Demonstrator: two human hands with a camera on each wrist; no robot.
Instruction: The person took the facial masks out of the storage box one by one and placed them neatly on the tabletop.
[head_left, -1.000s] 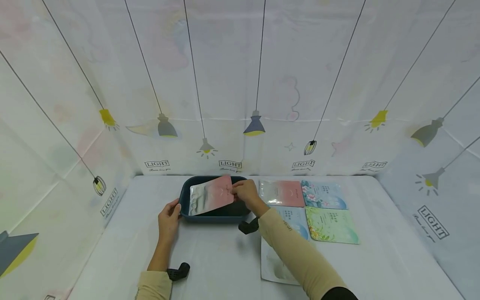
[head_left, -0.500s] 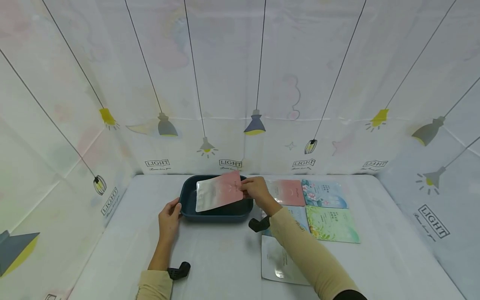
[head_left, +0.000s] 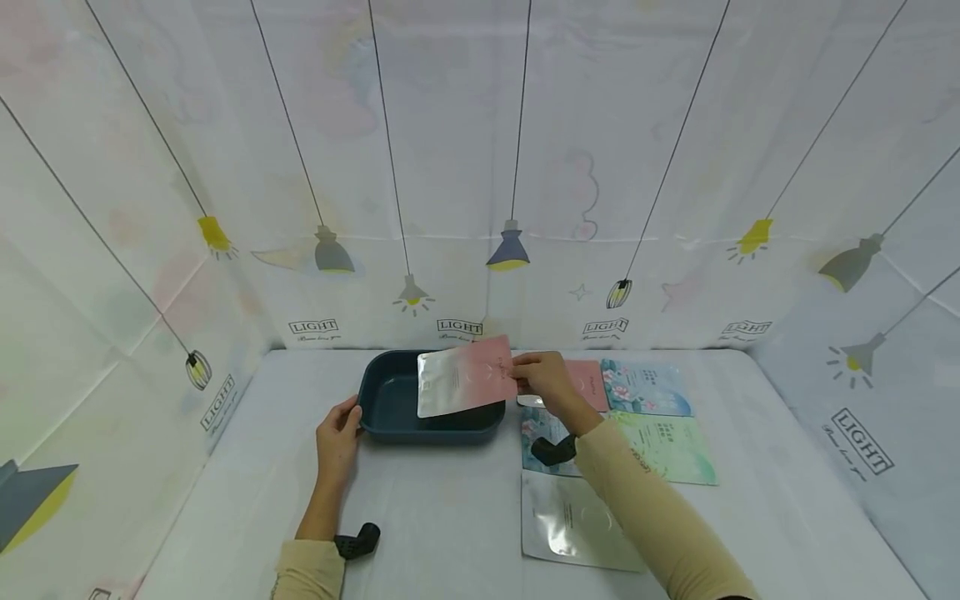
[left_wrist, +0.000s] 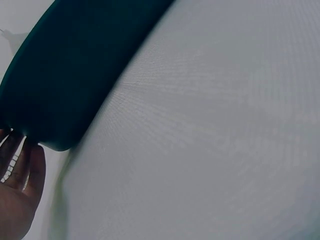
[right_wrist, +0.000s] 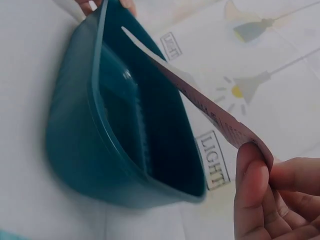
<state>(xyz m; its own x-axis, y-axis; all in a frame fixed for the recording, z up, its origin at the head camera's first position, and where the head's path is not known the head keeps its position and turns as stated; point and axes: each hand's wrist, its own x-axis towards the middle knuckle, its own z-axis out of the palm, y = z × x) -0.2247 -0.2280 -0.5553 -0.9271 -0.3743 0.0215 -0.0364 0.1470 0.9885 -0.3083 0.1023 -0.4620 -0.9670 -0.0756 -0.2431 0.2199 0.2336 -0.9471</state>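
My right hand point(head_left: 545, 379) pinches the right edge of a pink-and-silver sheet mask packet point(head_left: 465, 377) between thumb and fingers. The packet is tilted above the dark teal plastic bin point(head_left: 382, 400). In the right wrist view the packet point(right_wrist: 200, 102) slants over the bin's opening, seen edge-on, with the thumb and fingers point(right_wrist: 252, 180) on its near end. My left hand point(head_left: 337, 437) holds the bin's left end by the rim. In the left wrist view, the left fingers point(left_wrist: 36, 167) touch the bin's outer wall point(left_wrist: 65, 75). No other packet shows in the visible part of the bin.
Right of the bin, several packets lie flat: a pink one point(head_left: 588, 379), a blue floral one point(head_left: 648, 387), a green one point(head_left: 667, 446), another blue one point(head_left: 540, 427) and a silver one point(head_left: 570, 517). The right forearm partly covers them. A lamp-print cloth wall point(head_left: 450, 167) stands behind the white table.
My right hand has moved right and slightly up, carrying the pink-and-silver packet from the bin's left part towards its right side. The left hand and bin have stayed in place.
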